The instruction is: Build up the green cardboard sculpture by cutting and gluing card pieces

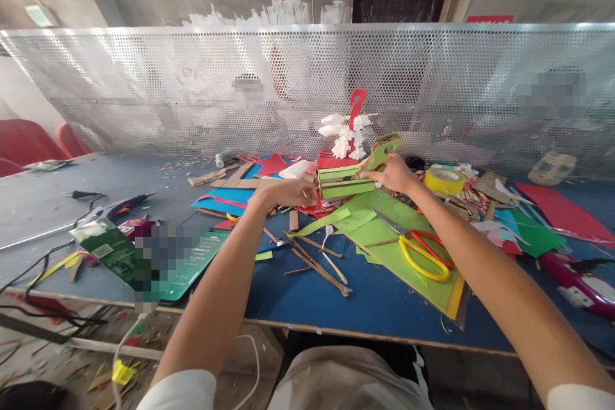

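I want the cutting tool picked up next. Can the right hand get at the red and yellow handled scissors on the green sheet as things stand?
Probably yes. The red and yellow handled scissors lie uncovered on the green sheet, just beside the right forearm. The right hand grips a green cardboard cutout, which it would have to release first.

Yellow-handled scissors [423,253] lie on a green paper sheet [408,256]. A yellow tape roll [444,180] sits nearby. Maybe a glue gun [120,207] lies far left.

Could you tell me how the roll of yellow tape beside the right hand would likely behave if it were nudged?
The roll of yellow tape lies flat on its side, so it would probably slide rather than roll. It is hollow, so likely light. Scraps crowd around it and might block it.
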Motion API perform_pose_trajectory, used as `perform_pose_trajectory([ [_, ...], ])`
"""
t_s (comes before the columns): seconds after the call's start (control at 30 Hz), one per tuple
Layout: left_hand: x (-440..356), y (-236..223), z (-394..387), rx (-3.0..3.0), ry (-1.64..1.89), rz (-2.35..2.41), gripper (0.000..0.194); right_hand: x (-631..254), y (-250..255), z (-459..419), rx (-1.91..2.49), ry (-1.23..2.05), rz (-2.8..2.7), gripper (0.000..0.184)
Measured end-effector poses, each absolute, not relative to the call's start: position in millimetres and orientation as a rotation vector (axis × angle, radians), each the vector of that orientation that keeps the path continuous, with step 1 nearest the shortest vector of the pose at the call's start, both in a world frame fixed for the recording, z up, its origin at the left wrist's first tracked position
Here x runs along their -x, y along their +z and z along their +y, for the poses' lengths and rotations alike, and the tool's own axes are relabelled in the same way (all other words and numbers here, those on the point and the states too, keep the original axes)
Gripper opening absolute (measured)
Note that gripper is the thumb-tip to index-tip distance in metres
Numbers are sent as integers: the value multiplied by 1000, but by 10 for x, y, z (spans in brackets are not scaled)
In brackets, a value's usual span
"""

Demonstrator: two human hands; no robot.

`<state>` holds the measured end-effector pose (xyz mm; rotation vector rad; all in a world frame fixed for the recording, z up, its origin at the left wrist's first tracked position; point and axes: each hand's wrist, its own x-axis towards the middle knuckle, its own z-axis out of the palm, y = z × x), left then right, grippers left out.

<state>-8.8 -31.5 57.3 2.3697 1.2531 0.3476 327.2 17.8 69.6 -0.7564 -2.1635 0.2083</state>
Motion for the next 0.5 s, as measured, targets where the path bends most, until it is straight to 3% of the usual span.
perform_pose_trajectory([
  [0.23, -230, 377, -335, -2380, 63, 1186, 26, -3335, 799, 360, 769, 263, -1934, 48],
  [0.4, -267, 286, -268, -2410, 100, 1127, 31, -3225, 943, 829, 760, 404, -1833, 57],
  [0.5, -229, 320, -268, -2496, 159, 1154, 24, -3113, 959, 1089, 790, 500, -1822, 59],
])
